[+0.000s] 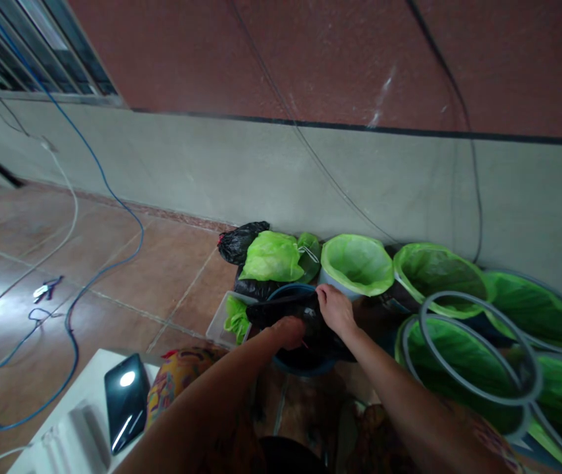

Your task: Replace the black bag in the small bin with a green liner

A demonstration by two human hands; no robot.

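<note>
Your forearms (211, 395) reach to the black bag (278, 307) at the blue bin (305, 370): likely light, soft, slippery, best held by its edge, where your right hand (335, 309) pinches; your left hand (289, 332) hides its grip.

Liner (309, 309) over bucket (290, 289), centre. Bins (329, 279) to its right, hoop (422, 324) on a near one. Tub (216, 324) just left, bags (271, 258) beyond, near wall (221, 164). Phone (125, 403) on table (93, 368), near left.

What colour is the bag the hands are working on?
The bag is black; the head view, the only one, shows it best.
</note>
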